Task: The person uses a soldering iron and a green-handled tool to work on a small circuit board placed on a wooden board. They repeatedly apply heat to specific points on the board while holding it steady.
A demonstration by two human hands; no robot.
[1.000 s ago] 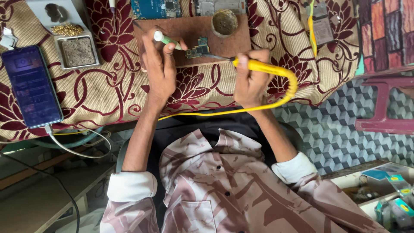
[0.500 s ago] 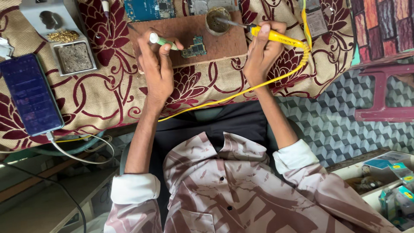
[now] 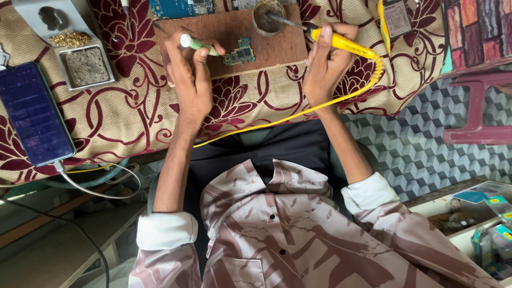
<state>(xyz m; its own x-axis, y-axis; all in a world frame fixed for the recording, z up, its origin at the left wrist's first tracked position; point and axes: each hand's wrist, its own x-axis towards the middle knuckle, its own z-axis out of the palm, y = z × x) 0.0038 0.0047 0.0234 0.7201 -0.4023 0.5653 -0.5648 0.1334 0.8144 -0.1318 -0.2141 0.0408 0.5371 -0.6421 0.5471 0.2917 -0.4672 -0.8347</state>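
Floral cloth (image 3: 122, 114) in cream and maroon covered the bench, and on it lay a brown wooden board (image 3: 277, 45) with a small green circuit board (image 3: 239, 53) near its middle. The left hand (image 3: 189, 80) rested on the board's left part, fingers closed around a slim green-and-white tool (image 3: 198, 45) whose long axis pointed right, its tip just short of the circuit board. The right hand (image 3: 326, 61) was wrapped around the yellow soldering iron (image 3: 341, 44) — its dark tip reached up and left into a small round tin (image 3: 268, 16) at the board's top edge, well above the circuit board. So the left hand lay nearer the circuit board; the iron's axis ran away from it. A yellow cord (image 3: 277, 120) trailed across the cloth, and a dark phone (image 3: 34, 114) lay far left.
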